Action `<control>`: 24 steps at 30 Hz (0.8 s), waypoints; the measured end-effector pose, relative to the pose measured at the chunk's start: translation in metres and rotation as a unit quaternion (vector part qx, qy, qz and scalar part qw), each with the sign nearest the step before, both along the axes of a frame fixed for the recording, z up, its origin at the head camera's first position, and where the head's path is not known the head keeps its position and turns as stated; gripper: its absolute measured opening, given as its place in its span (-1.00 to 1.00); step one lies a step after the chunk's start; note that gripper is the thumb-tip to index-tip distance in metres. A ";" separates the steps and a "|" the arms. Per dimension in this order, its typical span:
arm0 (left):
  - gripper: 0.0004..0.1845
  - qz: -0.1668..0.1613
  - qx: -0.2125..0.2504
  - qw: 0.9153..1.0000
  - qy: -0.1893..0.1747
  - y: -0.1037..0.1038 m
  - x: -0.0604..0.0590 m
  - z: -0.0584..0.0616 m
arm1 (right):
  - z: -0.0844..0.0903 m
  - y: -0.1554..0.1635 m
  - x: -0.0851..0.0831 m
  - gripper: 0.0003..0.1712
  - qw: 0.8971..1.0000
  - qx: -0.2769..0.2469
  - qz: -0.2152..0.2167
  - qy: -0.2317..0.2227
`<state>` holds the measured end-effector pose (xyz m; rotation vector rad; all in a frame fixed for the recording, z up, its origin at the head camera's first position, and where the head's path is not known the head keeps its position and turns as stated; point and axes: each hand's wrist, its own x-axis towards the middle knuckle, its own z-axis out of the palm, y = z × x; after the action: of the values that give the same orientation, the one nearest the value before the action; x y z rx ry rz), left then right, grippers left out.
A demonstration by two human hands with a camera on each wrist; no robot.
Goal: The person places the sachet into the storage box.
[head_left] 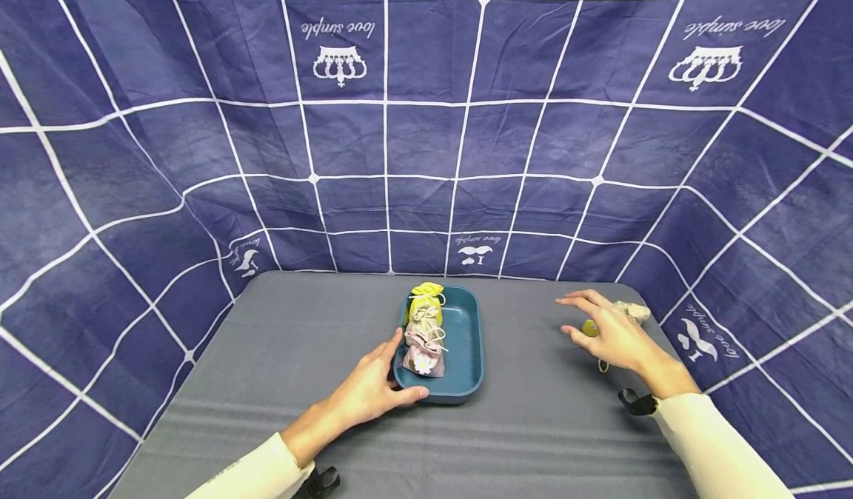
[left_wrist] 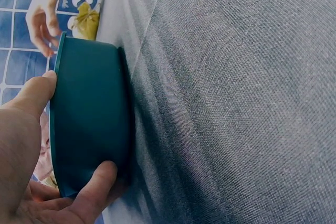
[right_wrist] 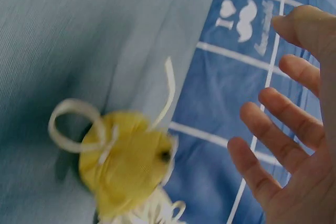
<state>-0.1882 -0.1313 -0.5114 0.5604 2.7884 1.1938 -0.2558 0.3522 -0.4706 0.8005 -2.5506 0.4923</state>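
Note:
A teal plastic tray [head_left: 471,351] stands on the table, with three small drawstring pouches lined up along its left side: a yellow one [head_left: 427,289], a cream one [head_left: 424,312] and a pinkish one with a white flower [head_left: 424,360]. My left hand [head_left: 373,386] grips the tray's near left corner, thumb at the near rim and fingers along the left wall. Over at the right, my right hand [head_left: 609,336] hovers with spread fingers and holds nothing. Close by it are another yellow pouch [right_wrist: 131,161] with a loop of cord and a cream pouch [head_left: 633,312], partly hidden by the hand.
A grey cloth covers the table [head_left: 533,425]. Blue curtains [head_left: 426,143] with white grid lines hang along the back and both sides, meeting the table's far edge. The right-hand pouches lie near the right curtain.

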 end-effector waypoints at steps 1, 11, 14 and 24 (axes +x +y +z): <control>0.39 0.000 0.000 1.000 -0.001 -0.001 0.000 0.000 | 0.000 0.005 0.000 -0.44 1.000 0.001 -0.005 -0.002; 0.39 0.005 -0.005 1.000 -0.007 -0.004 0.001 -0.002 | -0.014 0.047 -0.005 -0.50 0.999 0.009 -0.036 -0.027; 0.39 0.002 0.001 1.000 -0.004 -0.003 0.000 -0.003 | -0.020 0.055 -0.006 -0.50 0.999 0.011 -0.044 -0.027; 0.39 -0.007 0.015 1.000 -0.005 -0.001 0.000 -0.003 | -0.034 0.058 -0.005 -0.48 0.995 0.000 -0.085 -0.048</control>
<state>-0.1884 -0.1325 -0.5147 0.5732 2.7586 1.2352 -0.2607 0.4102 -0.5048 0.5643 -2.6765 0.4865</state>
